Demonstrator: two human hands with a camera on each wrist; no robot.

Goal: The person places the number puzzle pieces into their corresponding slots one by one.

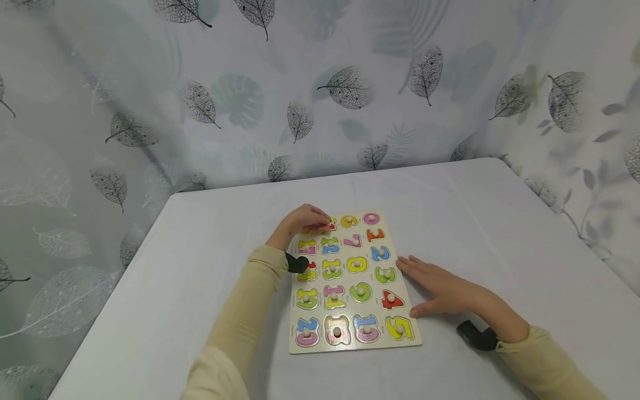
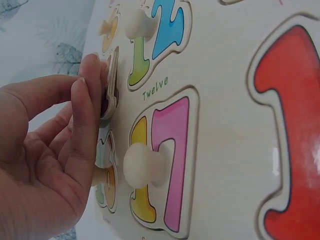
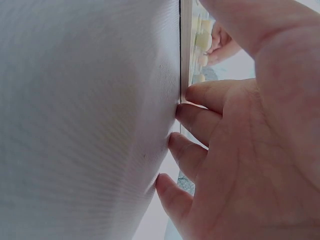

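Note:
A wooden number puzzle board (image 1: 345,280) lies on the white table, filled with colourful knobbed pieces. At its far left corner, my left hand (image 1: 307,218) pinches a number puzzle piece (image 2: 112,85). The piece tilts out from the board between thumb and fingers; its digits are mostly hidden in the left wrist view. Just beside it sit the 12 piece (image 2: 165,27) and the 17 piece (image 2: 170,160). My right hand (image 1: 442,286) rests along the board's right edge, fingers spread and nearly straight, with fingertips at the board's side and the tablecloth.
White cloth covers the table (image 1: 225,233) all around the board. Behind it hangs a leaf-patterned curtain (image 1: 320,133), continuing along the left and right sides. A black strap band (image 1: 477,336) circles the right wrist, and another (image 1: 297,263) the left.

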